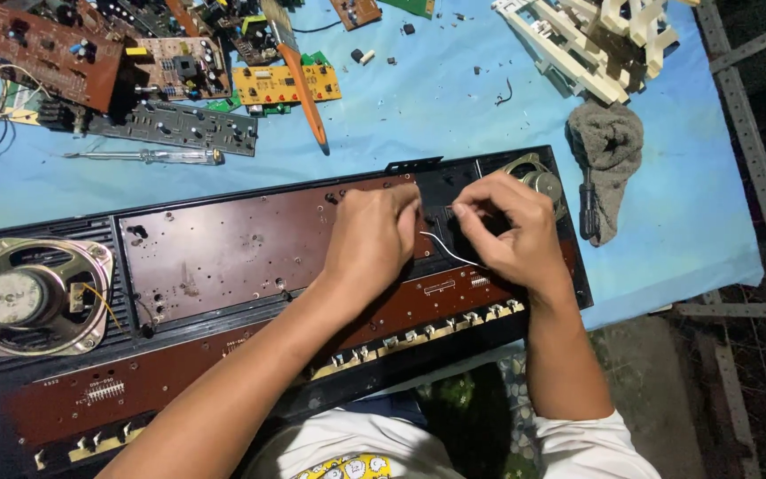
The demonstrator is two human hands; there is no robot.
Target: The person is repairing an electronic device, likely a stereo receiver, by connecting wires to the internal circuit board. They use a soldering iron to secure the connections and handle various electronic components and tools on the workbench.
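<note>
An opened black electronic keyboard case (11, 443) lies across a blue table, showing large brown circuit boards (223, 248) and a round speaker (33, 297) at its left end. My left hand (372, 235) rests curled on the right edge of the upper brown board. My right hand (511, 231) hovers just to its right, fingers pinched near a thin white wire (443, 250) over a dark gap in the case. Whether either hand actually grips the wire is hidden by the fingers. A second speaker (541, 182) sits behind my right hand.
Loose circuit boards (175, 124) crowd the far left of the blue table (418, 98). A clear-handled screwdriver (148, 156) and an orange-handled tool (305, 98) lie there. White plastic key strips (587, 44) and a grey cloth (609, 146) sit far right. The table edge drops at right.
</note>
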